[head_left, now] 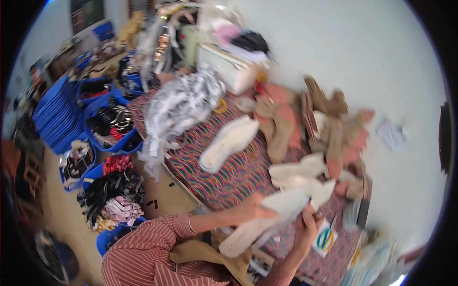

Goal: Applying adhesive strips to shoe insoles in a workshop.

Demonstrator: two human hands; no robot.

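A pale, sole-shaped insole (238, 240) slants across the near part of the table, in front of my body. My left hand (250, 209) lies over its upper left edge, fingers closed on it, slightly smeared. With bent fingers, my right hand (311, 220) grips its far right end. Whether it is one layer or several I cannot tell. Just beyond it lie more cream insoles (305, 183). A white insole stack (229, 143) rests farther left on the patterned cloth (195, 162). Brown sole-shaped pieces (276, 136) are spread along the wall side.
Crumpled grey-white material (183, 105) heaps on the table's left side, near a white box (229, 66). Blue bins (107, 124) of straps and scraps stand on the floor at left, beside stacked blue bins (57, 117). A card with coloured rings (325, 240) lies by my right hand.
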